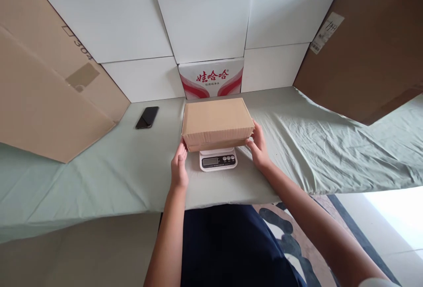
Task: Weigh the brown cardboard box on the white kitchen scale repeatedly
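A closed brown cardboard box (216, 117) is on or just above a white digital kitchen scale (218, 167); I cannot tell whether it rests there. The box hides the scale's weighing plate, while the dark display and buttons show in front. My left hand (179, 166) grips the box's left side near the lower front corner. At the right end, my right hand (258, 145) holds the box with the thumb on its front edge and the fingers partly hidden behind the side.
A black phone (147, 117) lies on the pale green tablecloth (139, 159) to the left. Behind stand stacked white boxes (205, 23) and a red-and-white printed carton (211, 79). Large cardboard panels (49, 80) flank the left, with another brown carton (370, 53) on the right.
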The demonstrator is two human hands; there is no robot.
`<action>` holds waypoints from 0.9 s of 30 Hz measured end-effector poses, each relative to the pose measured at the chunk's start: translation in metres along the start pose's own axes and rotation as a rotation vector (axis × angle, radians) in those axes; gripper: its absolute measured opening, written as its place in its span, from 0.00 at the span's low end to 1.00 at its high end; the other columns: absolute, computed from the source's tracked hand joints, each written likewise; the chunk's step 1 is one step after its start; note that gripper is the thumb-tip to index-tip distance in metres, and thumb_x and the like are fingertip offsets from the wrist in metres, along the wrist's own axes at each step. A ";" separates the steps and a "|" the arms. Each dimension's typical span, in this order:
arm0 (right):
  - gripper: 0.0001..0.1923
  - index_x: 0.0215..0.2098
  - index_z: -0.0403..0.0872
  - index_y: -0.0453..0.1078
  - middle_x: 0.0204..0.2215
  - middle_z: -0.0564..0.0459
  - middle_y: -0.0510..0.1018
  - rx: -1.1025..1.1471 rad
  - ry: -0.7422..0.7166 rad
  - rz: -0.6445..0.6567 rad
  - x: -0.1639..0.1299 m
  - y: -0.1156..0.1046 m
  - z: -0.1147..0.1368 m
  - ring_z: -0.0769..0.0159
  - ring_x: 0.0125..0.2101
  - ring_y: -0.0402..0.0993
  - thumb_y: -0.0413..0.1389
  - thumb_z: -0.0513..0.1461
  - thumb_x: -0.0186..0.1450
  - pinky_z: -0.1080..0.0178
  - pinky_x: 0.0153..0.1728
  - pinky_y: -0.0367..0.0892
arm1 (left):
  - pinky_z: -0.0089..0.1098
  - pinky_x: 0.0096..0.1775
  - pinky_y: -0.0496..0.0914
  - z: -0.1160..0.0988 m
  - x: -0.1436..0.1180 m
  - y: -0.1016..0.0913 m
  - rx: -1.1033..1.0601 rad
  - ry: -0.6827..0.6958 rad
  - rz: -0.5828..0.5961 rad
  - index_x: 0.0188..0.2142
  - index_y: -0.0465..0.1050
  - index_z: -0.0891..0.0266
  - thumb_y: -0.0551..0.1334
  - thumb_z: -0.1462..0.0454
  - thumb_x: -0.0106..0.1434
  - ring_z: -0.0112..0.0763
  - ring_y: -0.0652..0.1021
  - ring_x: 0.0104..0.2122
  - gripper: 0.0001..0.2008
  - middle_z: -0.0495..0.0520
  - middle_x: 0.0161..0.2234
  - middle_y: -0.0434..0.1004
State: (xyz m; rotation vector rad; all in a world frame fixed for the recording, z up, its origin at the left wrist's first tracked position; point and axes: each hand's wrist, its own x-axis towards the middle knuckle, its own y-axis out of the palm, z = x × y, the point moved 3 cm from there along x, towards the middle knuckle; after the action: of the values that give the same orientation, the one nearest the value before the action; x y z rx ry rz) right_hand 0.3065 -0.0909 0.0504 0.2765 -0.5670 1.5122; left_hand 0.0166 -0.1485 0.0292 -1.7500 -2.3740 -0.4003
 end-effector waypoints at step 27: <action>0.51 0.74 0.57 0.41 0.70 0.42 0.64 0.209 0.006 0.098 0.101 0.050 -0.049 0.47 0.66 0.68 0.59 0.64 0.64 0.43 0.65 0.69 | 0.45 0.70 0.61 0.040 0.139 0.028 -0.089 -0.061 -0.124 0.59 0.77 0.60 0.60 0.29 0.58 0.50 0.70 0.70 0.45 0.67 0.65 0.75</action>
State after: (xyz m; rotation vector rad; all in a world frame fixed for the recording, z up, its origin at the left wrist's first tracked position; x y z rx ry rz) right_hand 0.2626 0.0243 0.0522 0.4104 -0.4222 1.6692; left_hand 0.0028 -0.0024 0.0343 -1.6796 -2.5536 -0.4825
